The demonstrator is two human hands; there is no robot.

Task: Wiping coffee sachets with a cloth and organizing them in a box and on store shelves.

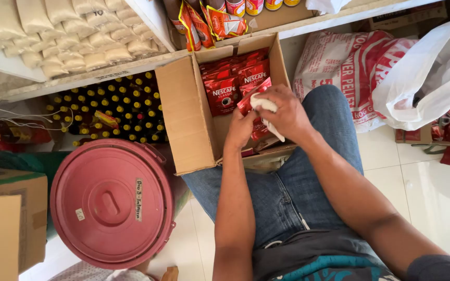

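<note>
The right hand (286, 115) is curling closed around a small white cloth (264, 105), pressing it against a red sachet (249, 101) just above the middle of the frame. The left hand (239, 128) is sitting just left of and below it, its fingers closing on the lower part of that same sachet, so both hands are meeting over the packet. They are working inside an open cardboard box (186, 112) that is resting on the person's lap, tilted toward them, against blue jeans (287, 192). More red sachets (228, 83) are standing in rows in the upper part of the box, just above the hands.

A round red bucket lid (111, 204) is lying in the lower left of the frame. Above it, dark bottles with yellow caps (115, 109) are standing packed together under a shelf, and clear bags of white grain (63, 31) are lying stacked in the upper left. A white plastic bag (433, 73) is hanging at the upper right, in front of a red and white sack (339, 62). White floor tiles (433, 198) are showing at the lower right.
</note>
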